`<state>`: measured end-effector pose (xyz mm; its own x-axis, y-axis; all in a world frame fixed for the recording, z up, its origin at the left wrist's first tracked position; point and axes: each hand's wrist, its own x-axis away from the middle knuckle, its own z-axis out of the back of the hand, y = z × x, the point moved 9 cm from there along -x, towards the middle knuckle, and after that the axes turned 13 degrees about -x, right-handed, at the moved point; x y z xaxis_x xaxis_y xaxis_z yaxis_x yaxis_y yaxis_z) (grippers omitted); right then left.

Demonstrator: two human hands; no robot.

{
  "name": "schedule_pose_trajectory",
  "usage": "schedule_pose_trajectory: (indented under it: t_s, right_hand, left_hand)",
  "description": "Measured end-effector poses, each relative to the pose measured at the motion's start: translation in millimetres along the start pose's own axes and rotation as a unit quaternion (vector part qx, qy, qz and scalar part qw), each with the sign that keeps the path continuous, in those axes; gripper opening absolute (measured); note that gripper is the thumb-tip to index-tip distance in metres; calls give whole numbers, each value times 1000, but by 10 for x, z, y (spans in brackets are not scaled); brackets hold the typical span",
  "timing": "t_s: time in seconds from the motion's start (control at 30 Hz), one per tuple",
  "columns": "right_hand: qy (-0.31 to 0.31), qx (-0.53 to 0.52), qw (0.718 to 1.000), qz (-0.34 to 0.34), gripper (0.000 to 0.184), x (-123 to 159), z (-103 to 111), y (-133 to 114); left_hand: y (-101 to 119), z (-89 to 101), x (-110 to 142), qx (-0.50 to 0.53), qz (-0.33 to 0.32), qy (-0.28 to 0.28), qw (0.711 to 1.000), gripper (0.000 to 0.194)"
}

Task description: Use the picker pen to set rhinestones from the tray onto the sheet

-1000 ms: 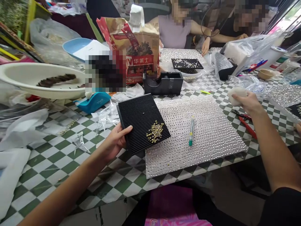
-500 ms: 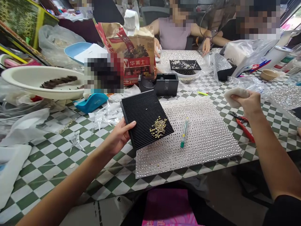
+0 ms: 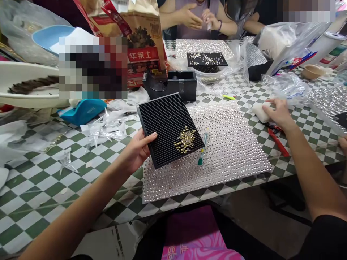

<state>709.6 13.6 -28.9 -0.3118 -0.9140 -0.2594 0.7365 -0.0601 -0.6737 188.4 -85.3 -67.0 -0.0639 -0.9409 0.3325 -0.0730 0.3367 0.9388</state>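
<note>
Left hand (image 3: 137, 151) grips the lower-left edge of a black ridged tray (image 3: 168, 126), thumb on top, fingers under; tray tilted, held above a rhinestone sheet (image 3: 173, 184), gold rhinestones (image 3: 185, 140) gathered near its lower corner. Right hand (image 3: 280, 115) is open, fingertips (image 3: 268, 102) touching a white pad (image 3: 260, 112), just above red-handled pliers (image 3: 278, 142).

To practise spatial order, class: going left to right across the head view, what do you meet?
blue dispenser → black tray → right hand → bowl
</note>
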Motion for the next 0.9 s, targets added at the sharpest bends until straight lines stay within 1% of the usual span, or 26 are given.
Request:
schedule_pose_trajectory:
  t_s: [0.07, 0.1, 0.13, 0.2, 0.23, 0.27, 0.3, 0.33, 0.37, 0.4, 0.43, 0.47, 0.53, 0.6, 0.63, 0.67, 0.7, 0.73, 0.77, 0.83, 0.87, 0.9]
  right_hand:
    - [16, 10, 999, 41, 32, 159, 53, -257]
    - [1, 5, 997, 73, 35, 269, 42, -440]
    - [-30, -4, 994, 108, 35, 398, -1, -646]
    - [-137, -24, 976, 168, 27, 713, -201, -1066]
    - [-189, -31, 962, 195, 21, 885, -322, -1265]
    - [-240, -40, 942, 231, 17, 1068, -459, -1465]
    - [-291, -45, 908, 298, 20, 1284, -606, -1686]
    - [-311, -43, 875, 369, 24, 1479, -719, -1878]
    - [-335, -13, 844, 420, 31, 1655, -870, -1994]
    - [-346, 23, 816, 462, 39, 1800, -1012, -2069]
    - [-353, 62, 793, 493, 42, 1912, -1146, -2110]
    - [-356, 92, 775, 515, 41, 1996, -1250, -2135]
    - [-351, 132, 749, 546, 36, 2101, -1353, -2170]
    - [-333, 153, 733, 573, 33, 2115, -1302, -2199]
    - [-319, 166, 734, 576, 33, 2056, -1236, -2193]
    - [-301, 186, 746, 564, 33, 1926, -1151, -2158]
    - [-281, 212, 770, 532, 31, 1723, -1053, -2082]
    - [-252, 248, 810, 469, 29, 1427, -931, -1944]
    - [-201, 290, 855, 380, 29, 1069, -757, -1745]
    - [-132, 330, 891, 282, 38, 509, -440, -1336]
    - [-80, 339, 919, 187, 43, 218, -235, -1040]
    - [-36, 333, 938, 93, 46, -5, -50, -727]
  left_hand:
    - [-22, 35, 6, 8, 5, 7, 1000, 35]
    - [-26, 56, 11, 11, 5, 12, 1000, 34]
    - [-24, 77, 17, 12, 4, 16, 1000, 34]
    - [-11, 112, 32, 11, 1, 23, 1000, 33]
    - [-4, 127, 40, 9, 1, 25, 1000, 33]
    - [1, 141, 49, 8, 2, 29, 1000, 33]
    - [2, 156, 57, 6, 6, 34, 999, 32]
    - [0, 171, 66, 5, 11, 39, 999, 32]
    - [-3, 187, 74, 3, 16, 46, 999, 31]
    - [-8, 202, 82, 0, 20, 52, 998, 29]
    - [-10, 215, 89, -4, 23, 57, 998, 28]
    - [-13, 223, 94, -8, 24, 59, 998, 27]
    - [-14, 213, 99, -14, 23, 48, 998, 28]
    - [-14, 184, 101, -12, 20, 27, 999, 32]
    - [-17, 171, 102, -10, 20, 18, 1000, 34]
    - [-24, 163, 103, -6, 21, 11, 1000, 36]
    - [-33, 161, 103, -3, 24, 9, 1000, 38]
    - [-45, 162, 105, -1, 28, 8, 1000, 40]
    - [-57, 160, 106, 0, 31, 6, 1000, 41]
    - [-75, 145, 108, 3, 32, -4, 999, 43]
    - [-80, 136, 110, 5, 31, -8, 999, 43]
    - [-86, 125, 112, 6, 31, -13, 999, 43]
